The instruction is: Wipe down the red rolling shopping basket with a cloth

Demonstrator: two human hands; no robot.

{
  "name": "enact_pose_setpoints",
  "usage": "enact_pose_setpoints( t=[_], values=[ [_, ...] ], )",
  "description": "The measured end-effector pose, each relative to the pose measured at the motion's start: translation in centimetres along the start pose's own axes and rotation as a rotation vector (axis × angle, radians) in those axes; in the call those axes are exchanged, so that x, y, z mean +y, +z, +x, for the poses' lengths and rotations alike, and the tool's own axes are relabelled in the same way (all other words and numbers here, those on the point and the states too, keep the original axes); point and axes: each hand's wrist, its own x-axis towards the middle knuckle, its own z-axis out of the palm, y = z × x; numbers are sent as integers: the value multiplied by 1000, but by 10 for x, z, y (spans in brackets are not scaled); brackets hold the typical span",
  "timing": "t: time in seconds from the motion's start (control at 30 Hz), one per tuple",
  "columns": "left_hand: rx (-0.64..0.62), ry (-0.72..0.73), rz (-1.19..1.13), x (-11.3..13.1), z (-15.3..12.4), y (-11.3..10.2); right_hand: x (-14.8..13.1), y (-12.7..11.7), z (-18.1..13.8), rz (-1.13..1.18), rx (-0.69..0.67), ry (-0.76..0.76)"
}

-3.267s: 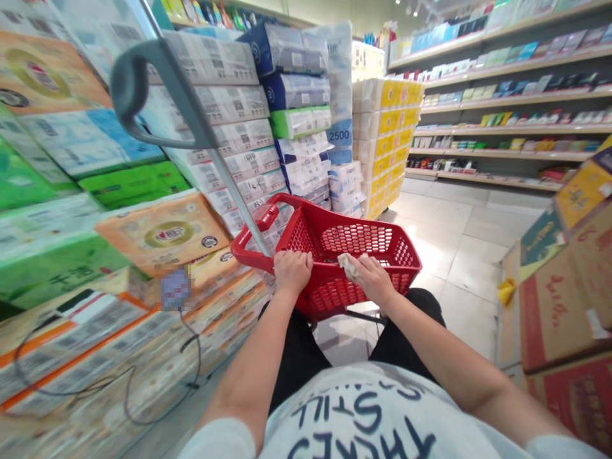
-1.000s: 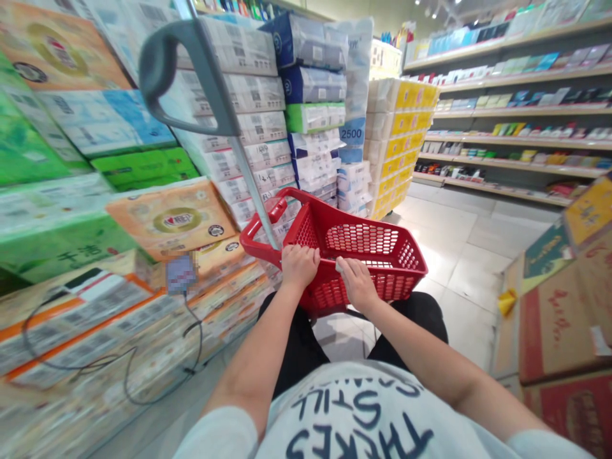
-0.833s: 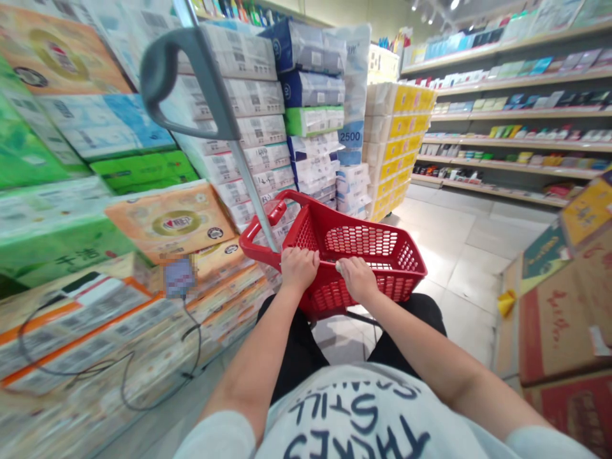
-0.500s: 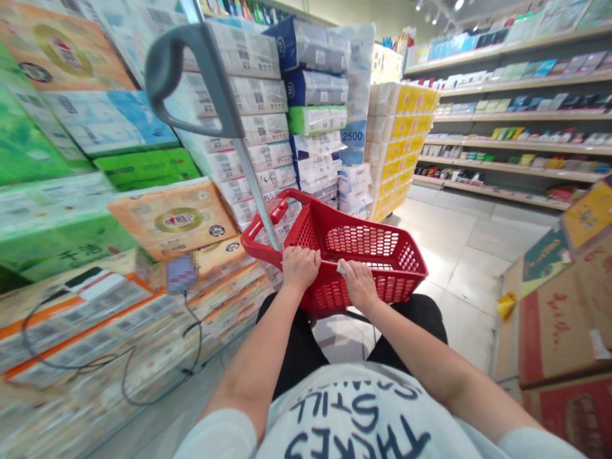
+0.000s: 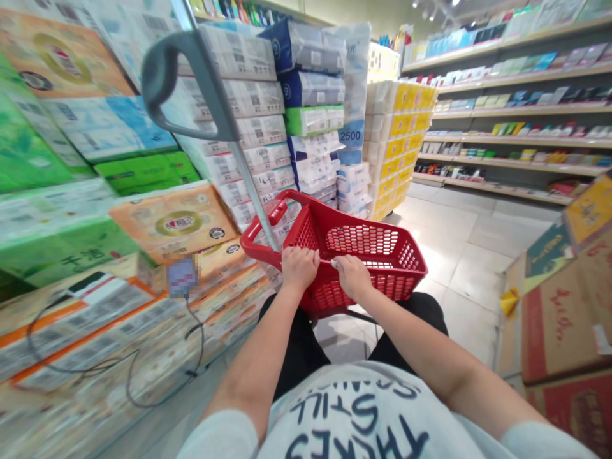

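So, the red shopping cart (image 5: pixel 335 296) sits right under both hands, in front of the person's knees, with its long axis running crosswise, roughly left to right. Its loop-shaped handle end points off past the left hand, and the perforated basket tapers toward the short end beyond the right hand.

The left hand (image 5: pixel 300 268) is clamped over the near rim, knuckles up. Just beside it, but not touching, the right hand (image 5: pixel 354 278) is bent over the same rim with a pale cloth (image 5: pixel 335 262) pinched at its fingertips — only a small bit of that pokes out.

From the cart's handle end a metal pole (image 5: pixel 252 194) slants up, leaning out to the left of the left hand, with a grey grip (image 5: pixel 218 105) on it. Further left of the hands there's a big pile of tissue packs, an orange pack (image 5: pixel 176 220) among them, plus a dark cable (image 5: pixel 203 344) below.

Beyond the hands are stacked white packs (image 5: pixel 255 99) and yellow-fronted packs (image 5: pixel 406 150). Past the right hand it's pale floor tiles (image 5: pixel 461 258), then cardboard boxes (image 5: pixel 557 331) well off to the right — and stocked shelves (image 5: pixel 516 114) farther back.
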Motion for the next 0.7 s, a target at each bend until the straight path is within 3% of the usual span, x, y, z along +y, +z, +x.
enact_pose_setpoints(
  t=[0.1,0.27,0.43,0.6,0.7],
  values=[
    [0,-16,-5,0,0,0,-5,-6,8,-11,-60,2],
    [-15,-12,-43,1,-1,-2,1,4,-3,-5,108,-176],
    [-15,-18,-31,1,0,-2,7,1,2,-35,-27,-138],
    [-26,-17,-38,2,0,-3,17,6,-13,-7,117,-304],
    [-29,-11,-29,2,0,-4,21,8,-16,29,130,-298]
  ],
)
